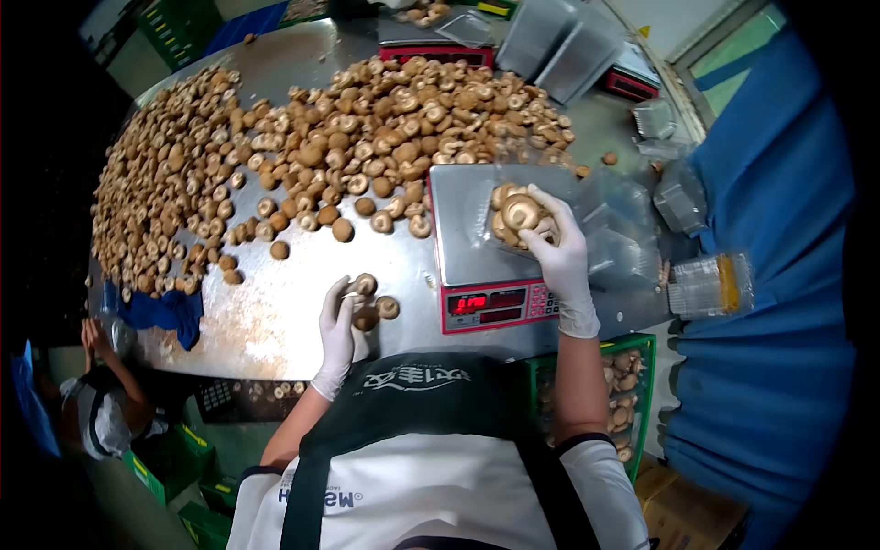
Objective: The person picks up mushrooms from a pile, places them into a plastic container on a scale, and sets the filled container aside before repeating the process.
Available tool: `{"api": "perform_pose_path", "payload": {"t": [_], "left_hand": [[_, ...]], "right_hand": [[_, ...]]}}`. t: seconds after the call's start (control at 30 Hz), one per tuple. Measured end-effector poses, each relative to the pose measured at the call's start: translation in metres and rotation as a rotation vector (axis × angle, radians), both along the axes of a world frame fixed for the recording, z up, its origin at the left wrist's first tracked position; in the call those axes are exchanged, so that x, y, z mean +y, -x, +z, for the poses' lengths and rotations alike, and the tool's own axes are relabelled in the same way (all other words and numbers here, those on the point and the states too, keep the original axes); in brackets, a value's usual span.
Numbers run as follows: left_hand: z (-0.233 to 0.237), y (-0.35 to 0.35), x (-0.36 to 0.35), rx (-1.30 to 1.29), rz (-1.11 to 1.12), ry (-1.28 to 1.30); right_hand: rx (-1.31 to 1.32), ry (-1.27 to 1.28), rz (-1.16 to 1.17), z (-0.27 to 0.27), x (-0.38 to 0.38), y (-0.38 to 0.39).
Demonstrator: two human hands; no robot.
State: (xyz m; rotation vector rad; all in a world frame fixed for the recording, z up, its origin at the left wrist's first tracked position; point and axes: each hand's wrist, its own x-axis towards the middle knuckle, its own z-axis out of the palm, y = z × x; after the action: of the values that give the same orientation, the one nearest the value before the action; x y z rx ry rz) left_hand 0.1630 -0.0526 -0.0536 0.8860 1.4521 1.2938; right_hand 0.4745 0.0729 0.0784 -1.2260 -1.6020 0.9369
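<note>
My right hand, in a white glove, curls its thumb and fingers round a pale-stemmed mushroom. That mushroom sits on top of several others in a clear plastic tray, mostly hidden, on the weighing scale. The scale has a red body, a steel plate and lit red digits. Left of the scale, my gloved left hand is low over the table with its fingers closed on a brown mushroom. Another mushroom lies just beside those fingers.
A big heap of mushrooms spreads across the steel table. Clear plastic trays stand right of the scale. A green crate of mushrooms is below the edge, near my right arm. Another person is at the left.
</note>
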Motion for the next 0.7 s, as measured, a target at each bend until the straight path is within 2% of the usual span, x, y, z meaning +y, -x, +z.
{"api": "perform_pose_path", "payload": {"t": [0.07, 0.1, 0.13, 0.17, 0.23, 0.27, 0.33, 0.37, 0.43, 0.5, 0.57, 0.63, 0.67, 0.7], "left_hand": [[0.011, 0.001, 0.000, -0.129, -0.091, 0.058], [0.018, -0.002, 0.000, -0.349, -0.142, 0.060], [0.024, -0.010, 0.001, -0.550, -0.172, 0.091], [0.026, -0.013, 0.001, -0.753, -0.202, 0.113], [0.030, -0.006, -0.002, -0.812, -0.312, 0.275], [0.037, -0.002, -0.011, -0.612, -0.300, 0.291], [0.013, 0.031, -0.039, -0.465, -0.234, 0.301], [0.006, 0.052, -0.057, -0.390, -0.208, 0.306], [0.009, 0.082, -0.092, 0.011, 0.132, 0.311], [0.013, 0.122, -0.131, 0.105, 0.358, 0.404], [-0.045, 0.187, -0.190, 0.245, 0.393, 0.405], [-0.077, 0.210, -0.221, 0.409, 0.512, 0.360], [-0.092, 0.221, -0.234, 0.549, 0.522, 0.494], [-0.092, 0.219, -0.232, 0.636, 0.540, 0.494]], "right_hand": [[-0.083, -0.026, 0.099, -0.004, -0.016, 0.034], [-0.134, 0.061, 0.171, -0.007, -0.028, 0.054], [-0.229, -0.060, 0.292, -0.031, -0.036, 0.069], [-0.209, -0.086, 0.403, -0.046, -0.051, 0.088], [-0.127, 0.200, 0.570, -0.061, -0.071, 0.116], [-0.119, 0.222, 0.556, -0.069, -0.072, 0.120], [-0.108, 0.260, 0.513, -0.087, -0.069, 0.125], [-0.224, 0.152, 0.443, -0.103, -0.065, 0.124], [-0.255, 0.207, 0.355, -0.112, -0.064, 0.127], [-0.416, 0.112, 0.381, -0.120, -0.066, 0.137], [-0.529, 0.045, 0.423, -0.135, -0.071, 0.146], [-0.590, 0.007, 0.483, -0.155, -0.074, 0.151], [-0.583, 0.075, 0.497, -0.159, -0.069, 0.152], [-0.533, 0.095, 0.483, -0.157, -0.068, 0.152]]}}
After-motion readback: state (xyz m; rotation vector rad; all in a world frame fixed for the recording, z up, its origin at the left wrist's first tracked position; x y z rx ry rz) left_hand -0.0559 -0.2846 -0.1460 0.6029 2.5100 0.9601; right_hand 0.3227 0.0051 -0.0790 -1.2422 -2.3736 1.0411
